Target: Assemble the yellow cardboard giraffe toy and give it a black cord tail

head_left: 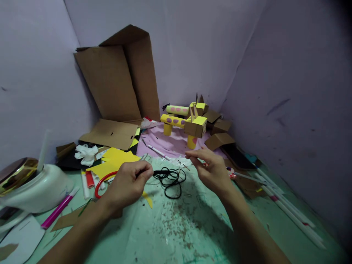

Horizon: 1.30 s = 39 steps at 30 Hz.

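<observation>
Left hand (129, 183) pinches one end of a tangled black cord (170, 178) lying on the green table (176, 227); right hand (213, 169) hovers just right of the tangle, fingers loosely curled, holding nothing I can make out. Red-handled scissors (102, 182) and yellow paper (115, 161) sit behind the left hand. Farther back: two yellow cardboard animal models (189, 123) on pink paper (165, 143), folded cardboard sheets (121, 80) against the wall.

This looks like a home craft corner set up on the floor, tucked where two pale lilac walls (288, 73) meet. Flattened cardboard sheets (115, 80) lean against the wall, yellow paper scraps (115, 161) and markers (59, 209) litter a stained green mat (187, 227), and finished cardboard-and-tube toy animals (187, 123) stand on a pink sheet (165, 141).
</observation>
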{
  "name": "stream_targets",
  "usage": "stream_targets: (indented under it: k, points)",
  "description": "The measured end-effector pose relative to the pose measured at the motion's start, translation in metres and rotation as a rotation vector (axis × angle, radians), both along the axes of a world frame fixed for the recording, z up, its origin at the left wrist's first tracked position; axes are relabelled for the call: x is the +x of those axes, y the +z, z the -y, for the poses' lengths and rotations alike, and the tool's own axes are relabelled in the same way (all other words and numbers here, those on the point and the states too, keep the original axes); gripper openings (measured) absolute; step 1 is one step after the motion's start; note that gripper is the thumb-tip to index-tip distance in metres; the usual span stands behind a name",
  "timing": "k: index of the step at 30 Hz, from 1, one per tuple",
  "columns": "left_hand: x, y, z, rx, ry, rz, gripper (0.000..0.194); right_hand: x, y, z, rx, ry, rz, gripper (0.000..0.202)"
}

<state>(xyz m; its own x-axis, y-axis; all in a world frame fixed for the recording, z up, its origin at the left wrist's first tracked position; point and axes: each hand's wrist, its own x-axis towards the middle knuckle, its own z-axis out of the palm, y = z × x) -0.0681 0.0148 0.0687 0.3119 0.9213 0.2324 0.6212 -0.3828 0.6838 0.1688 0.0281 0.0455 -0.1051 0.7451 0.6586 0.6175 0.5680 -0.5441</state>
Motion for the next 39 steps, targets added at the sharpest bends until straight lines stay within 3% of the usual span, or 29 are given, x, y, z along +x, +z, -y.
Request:
stream_targets:
  k: [4,11,14,16,19,25,31,39]
  points:
    - [-0.001,0.002,-0.001,-0.046,-0.046,-0.038,0.024,-0.008,0.001,0.004,-0.156,-0.007,-0.244,0.019]
    - [0.003,-0.001,0.002,-0.092,-0.096,-0.051,0.024,-0.033,0.004,0.016,-0.594,0.273,-0.445,0.02]
    - [0.001,0.003,0.001,-0.076,-0.036,0.02,0.025,-0.036,0.002,0.016,-0.89,0.37,-0.661,0.045]
    - [0.001,0.006,0.0,-0.066,0.012,0.091,0.025,-0.04,-0.001,0.016,-1.001,0.432,-0.819,0.058]
    - [0.002,0.009,-0.001,-0.083,0.058,0.178,0.026,-0.052,-0.007,0.019,-0.992,0.474,-0.995,0.061]
    - [0.004,0.005,0.0,-0.104,0.074,0.186,0.026,-0.071,-0.015,0.024,-0.901,0.39,-1.147,0.059]
    - [0.003,0.006,0.002,-0.098,0.068,0.177,0.026,-0.07,-0.015,0.023,-0.855,0.419,-1.178,0.056]
    - [0.003,0.007,0.001,-0.078,0.041,0.166,0.026,-0.07,-0.012,0.023,-0.822,0.34,-1.088,0.055]
